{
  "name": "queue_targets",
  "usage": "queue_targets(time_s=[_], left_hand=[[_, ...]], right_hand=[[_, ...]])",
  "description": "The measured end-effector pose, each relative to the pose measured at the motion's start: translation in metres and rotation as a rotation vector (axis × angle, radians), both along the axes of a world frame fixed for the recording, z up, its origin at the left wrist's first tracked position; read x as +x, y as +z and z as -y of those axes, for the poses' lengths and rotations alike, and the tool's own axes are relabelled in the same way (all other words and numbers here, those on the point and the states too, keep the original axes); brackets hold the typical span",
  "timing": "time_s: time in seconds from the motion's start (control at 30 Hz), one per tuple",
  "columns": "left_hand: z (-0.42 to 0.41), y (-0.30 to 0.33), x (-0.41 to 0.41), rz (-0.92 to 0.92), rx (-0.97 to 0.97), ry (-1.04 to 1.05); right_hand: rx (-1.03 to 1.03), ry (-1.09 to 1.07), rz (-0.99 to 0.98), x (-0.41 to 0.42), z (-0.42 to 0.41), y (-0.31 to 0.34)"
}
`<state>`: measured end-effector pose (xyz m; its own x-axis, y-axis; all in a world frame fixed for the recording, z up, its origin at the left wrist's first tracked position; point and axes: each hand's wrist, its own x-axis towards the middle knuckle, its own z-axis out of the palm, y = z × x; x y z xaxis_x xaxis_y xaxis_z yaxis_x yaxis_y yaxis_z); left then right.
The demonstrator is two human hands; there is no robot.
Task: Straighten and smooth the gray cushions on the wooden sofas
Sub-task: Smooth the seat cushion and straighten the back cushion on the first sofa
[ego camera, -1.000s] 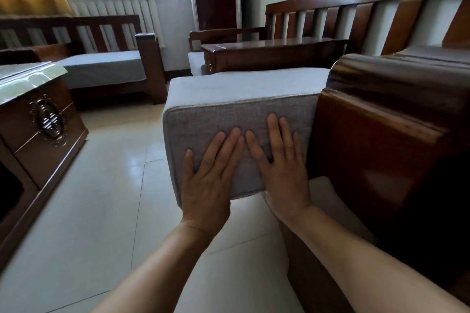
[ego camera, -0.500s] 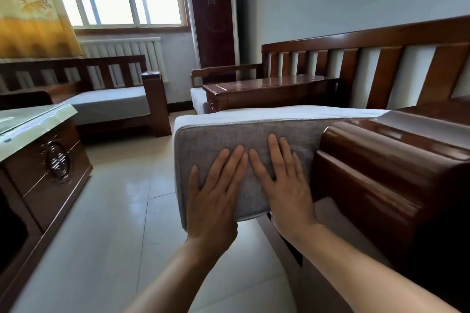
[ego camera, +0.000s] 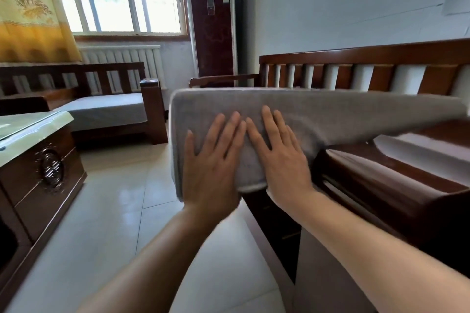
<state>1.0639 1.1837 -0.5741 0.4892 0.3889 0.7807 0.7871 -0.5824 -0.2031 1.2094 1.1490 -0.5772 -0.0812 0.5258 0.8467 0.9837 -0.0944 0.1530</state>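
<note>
Cushion: plain gray weave. Sofa frame: glossy reddish-brown wood. Curtain: cream over yellow, with embroidered gold motif; floor tiles off-white.

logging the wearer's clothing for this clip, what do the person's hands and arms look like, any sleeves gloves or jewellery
Both arms are bare up to the frame edge, with no sleeves in view. The left hand and right hand wear no gloves, and no rings, watch or bracelet show on the fingers or wrists. The nails look short and unpainted.
</note>
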Motion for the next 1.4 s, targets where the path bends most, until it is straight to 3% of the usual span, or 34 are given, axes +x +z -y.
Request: queue_targets(time_s=[0.1,0.33,0.5,0.77,1.0,1.27,1.4], left_hand=[[-0.015,0.038,-0.007,0.099,-0.052,0.092],[-0.032,0.053,-0.015,0.086,-0.046,0.118],[-0.030,0.057,-0.006,0.077,-0.060,0.124],[-0.055,0.130,0.019,0.029,-0.149,0.111],[-0.120,0.226,0.040,-0.018,-0.353,0.148],[-0.217,0.315,0.050,-0.129,-0.680,0.144],[-0.256,0.341,0.051,-0.205,-0.822,0.125]], right_hand=[[-0.073,0.114,0.009,-0.009,-0.015,0.045],[0.048,0.400,-0.462,-0.008,-0.022,0.024],[0.254,0.144,-0.448,-0.003,-0.035,0.018],[0.293,0.103,-0.449,0.022,-0.076,0.090],[0.063,0.057,-0.478,0.043,-0.131,0.189],[-0.598,-0.074,-0.605,0.052,-0.214,0.302],[-0.761,-0.145,-0.660,0.048,-0.248,0.330]])
